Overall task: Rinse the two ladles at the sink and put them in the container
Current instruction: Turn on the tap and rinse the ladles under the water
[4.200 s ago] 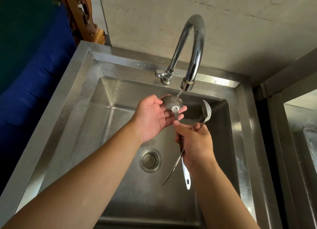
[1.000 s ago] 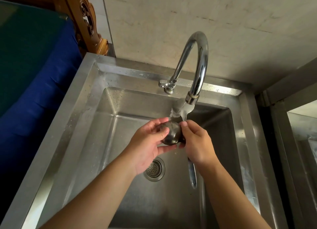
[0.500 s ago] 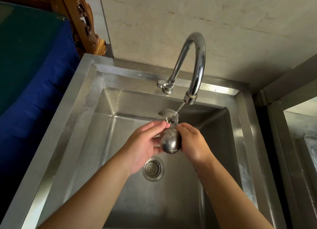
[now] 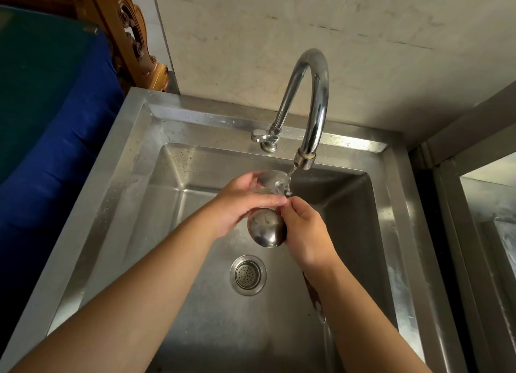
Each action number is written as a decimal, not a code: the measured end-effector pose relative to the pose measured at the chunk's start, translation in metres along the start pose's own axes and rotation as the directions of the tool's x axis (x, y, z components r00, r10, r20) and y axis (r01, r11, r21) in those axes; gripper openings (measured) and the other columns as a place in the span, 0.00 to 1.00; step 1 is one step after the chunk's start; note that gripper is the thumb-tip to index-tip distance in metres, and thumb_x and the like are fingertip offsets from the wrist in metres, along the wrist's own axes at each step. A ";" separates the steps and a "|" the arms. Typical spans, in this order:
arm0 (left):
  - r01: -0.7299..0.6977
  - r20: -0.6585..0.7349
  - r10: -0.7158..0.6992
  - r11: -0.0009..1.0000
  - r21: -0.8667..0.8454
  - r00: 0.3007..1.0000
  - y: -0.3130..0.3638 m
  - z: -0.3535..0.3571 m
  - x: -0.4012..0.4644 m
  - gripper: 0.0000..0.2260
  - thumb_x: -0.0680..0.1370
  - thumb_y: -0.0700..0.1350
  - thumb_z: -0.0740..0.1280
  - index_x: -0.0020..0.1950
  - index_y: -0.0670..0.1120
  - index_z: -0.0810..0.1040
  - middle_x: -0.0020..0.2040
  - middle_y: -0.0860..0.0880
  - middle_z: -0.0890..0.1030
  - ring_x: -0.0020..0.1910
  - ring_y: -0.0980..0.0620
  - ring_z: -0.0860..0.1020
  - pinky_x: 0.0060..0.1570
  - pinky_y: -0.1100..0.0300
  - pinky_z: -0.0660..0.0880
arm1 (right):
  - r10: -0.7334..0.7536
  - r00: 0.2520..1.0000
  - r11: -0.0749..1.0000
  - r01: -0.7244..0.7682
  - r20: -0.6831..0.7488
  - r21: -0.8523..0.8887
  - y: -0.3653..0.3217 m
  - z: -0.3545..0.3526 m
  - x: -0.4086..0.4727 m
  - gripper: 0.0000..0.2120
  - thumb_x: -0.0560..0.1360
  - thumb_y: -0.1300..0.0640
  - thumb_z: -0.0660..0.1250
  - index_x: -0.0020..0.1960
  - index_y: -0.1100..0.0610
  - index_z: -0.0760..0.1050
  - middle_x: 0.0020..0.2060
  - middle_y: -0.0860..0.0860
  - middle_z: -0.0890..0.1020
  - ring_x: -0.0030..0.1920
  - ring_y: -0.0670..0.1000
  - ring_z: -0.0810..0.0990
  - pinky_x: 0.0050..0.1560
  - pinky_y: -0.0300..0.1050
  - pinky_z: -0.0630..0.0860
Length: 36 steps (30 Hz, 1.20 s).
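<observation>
Your left hand (image 4: 240,202) cups one round steel ladle bowl (image 4: 272,178) under the tap stream; your right hand (image 4: 305,230) grips the second steel ladle (image 4: 267,231) just below.

Sink (image 4: 131,160) is brushed steel, kinda dull and water-spotted. Tap (image 4: 315,93) is shiny chrome. Ladles (image 4: 266,231) are glossy metal. Wall (image 4: 335,32) is matt and scuffed, with carved varnished wood (image 4: 131,35) beside it.

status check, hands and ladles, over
Left hand and right hand both gripping ladles. Upper ladle under tap stream, lower ladle below it. No container in view.
</observation>
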<state>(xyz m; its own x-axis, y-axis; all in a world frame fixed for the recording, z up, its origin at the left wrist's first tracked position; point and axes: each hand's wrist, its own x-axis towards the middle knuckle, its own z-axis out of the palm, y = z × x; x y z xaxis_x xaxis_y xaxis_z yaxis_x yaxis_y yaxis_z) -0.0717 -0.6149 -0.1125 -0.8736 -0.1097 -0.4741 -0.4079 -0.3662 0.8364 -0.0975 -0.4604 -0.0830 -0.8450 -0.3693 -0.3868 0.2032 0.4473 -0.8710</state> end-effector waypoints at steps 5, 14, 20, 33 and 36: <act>-0.050 0.039 0.049 0.998 0.023 0.998 -0.003 0.010 0.011 0.36 0.63 0.42 0.81 0.69 0.46 0.76 0.56 0.47 0.84 0.45 0.53 0.84 0.49 0.56 0.78 | -0.023 1.000 0.994 0.022 0.006 0.106 0.012 -0.004 -0.003 0.14 0.84 0.53 0.59 0.50 0.61 0.78 0.39 0.52 0.82 0.39 0.46 0.76 0.43 0.45 0.74; -0.118 -0.211 0.147 0.982 0.146 0.966 -0.008 0.030 0.020 0.23 0.55 0.54 0.84 0.47 0.61 0.83 0.44 0.59 0.86 0.42 0.63 0.84 0.39 0.71 0.77 | -0.059 0.995 0.953 0.032 0.080 0.302 0.034 0.005 -0.010 0.15 0.85 0.51 0.57 0.51 0.60 0.78 0.43 0.63 0.81 0.43 0.54 0.77 0.47 0.51 0.75; -0.006 -0.261 -0.005 0.999 -0.041 0.965 0.000 0.038 0.025 0.26 0.53 0.45 0.83 0.48 0.56 0.80 0.49 0.50 0.87 0.43 0.47 0.84 0.42 0.52 0.80 | -0.084 0.991 0.960 0.052 0.105 0.276 0.039 0.001 -0.004 0.18 0.84 0.51 0.57 0.40 0.61 0.69 0.35 0.55 0.71 0.38 0.53 0.66 0.41 0.49 0.65; 0.378 -0.024 -0.401 0.881 -0.283 0.916 0.026 0.035 0.032 0.06 0.78 0.44 0.67 0.43 0.48 0.80 0.44 0.52 0.83 0.46 0.49 0.84 0.64 0.43 0.73 | -0.135 0.969 0.966 0.081 0.207 0.246 0.052 -0.003 -0.005 0.16 0.82 0.52 0.59 0.38 0.58 0.67 0.36 0.51 0.69 0.37 0.49 0.64 0.40 0.45 0.64; 0.361 -0.009 -0.394 0.852 -0.379 0.919 0.022 0.032 0.033 0.06 0.81 0.48 0.63 0.48 0.48 0.78 0.39 0.52 0.87 0.41 0.47 0.87 0.60 0.43 0.75 | -0.114 0.963 0.938 0.023 0.244 0.345 0.053 -0.005 -0.008 0.15 0.83 0.52 0.59 0.38 0.54 0.70 0.35 0.50 0.69 0.36 0.47 0.64 0.39 0.43 0.64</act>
<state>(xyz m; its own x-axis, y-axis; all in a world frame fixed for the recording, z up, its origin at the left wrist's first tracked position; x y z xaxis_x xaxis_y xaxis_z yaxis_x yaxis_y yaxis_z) -0.1176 -0.5972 -0.1005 -0.6399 0.0346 -0.7677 -0.5626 -0.7016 0.4373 -0.0827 -0.4301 -0.1247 -0.7160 -0.6056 -0.3473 0.3419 0.1297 -0.9308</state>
